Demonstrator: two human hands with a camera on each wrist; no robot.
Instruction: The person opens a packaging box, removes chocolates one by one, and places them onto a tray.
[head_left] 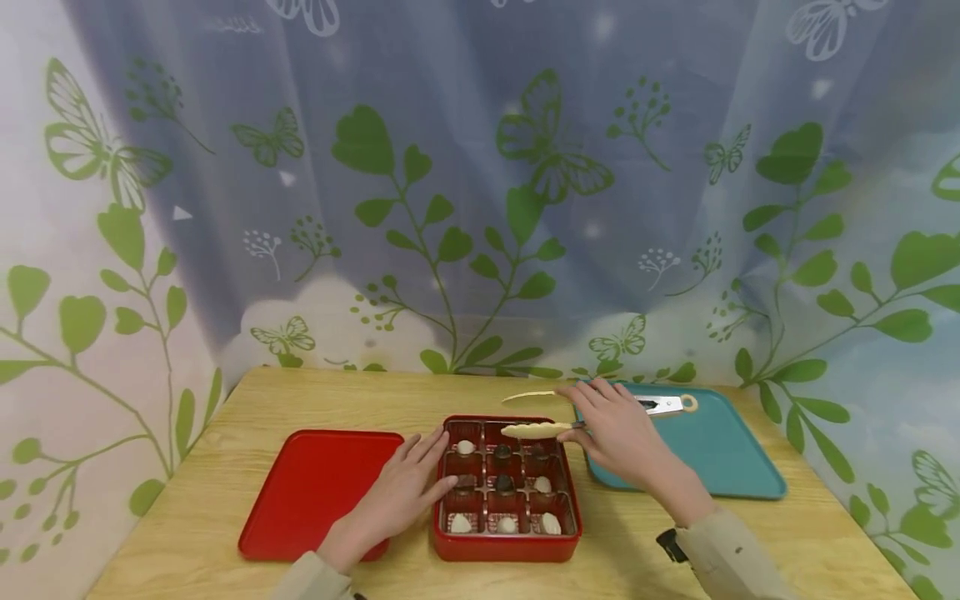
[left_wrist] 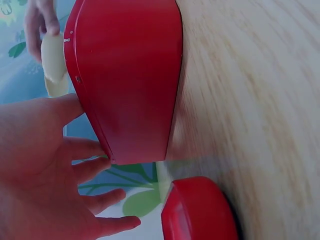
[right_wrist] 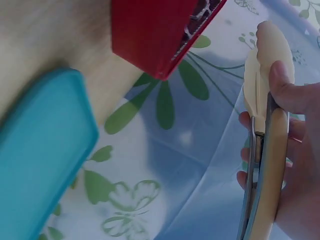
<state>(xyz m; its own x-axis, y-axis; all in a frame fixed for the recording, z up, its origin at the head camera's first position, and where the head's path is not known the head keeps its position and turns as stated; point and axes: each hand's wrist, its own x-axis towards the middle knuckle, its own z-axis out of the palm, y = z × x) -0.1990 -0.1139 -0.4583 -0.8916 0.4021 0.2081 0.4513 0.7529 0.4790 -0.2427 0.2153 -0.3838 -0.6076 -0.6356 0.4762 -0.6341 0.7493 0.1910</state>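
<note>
At the left of the wooden table (head_left: 315, 400) lies a flat red lid (head_left: 318, 487), its top face up, its right edge under the person's left forearm. Just right of it sits the red box (head_left: 507, 546) — a square, glossy tin with low walls, its inside split by a dark red insert into a grid of small compartments. Several hold small pale sweets (head_left: 461, 523), a few hold dark ones (head_left: 503, 482), and some look bare; the front row shows three pale pieces side by side. In the left wrist view the box's outer wall (left_wrist: 130, 75) is a smooth, shiny red with rounded corners.

The left hand (head_left: 401, 492) rests at the box's left wall with fingers straight and spread, fingertips touching the rim and reaching slightly over the nearest compartments; it grasps nothing.

Over the back right of the box hangs a pair of tongs (head_left: 536, 430) with cream, shell-shaped tips and metal arms, held level above the rear compartments and not touching the sweets. The right hand (head_left: 615, 429) grips them — in the right wrist view the thumb and fingers wrap the metal arms (right_wrist: 265, 165), and the two cream tips lie pressed close together with nothing seen between them.

Behind the hand a second cream tip (head_left: 528, 396) lies on the table. At the right sits a teal tray (head_left: 720, 454), bearing a metal tool with a ring end (head_left: 667, 405) near its back edge. A leaf-and-butterfly curtain (head_left: 480, 167) hangs behind everything.
</note>
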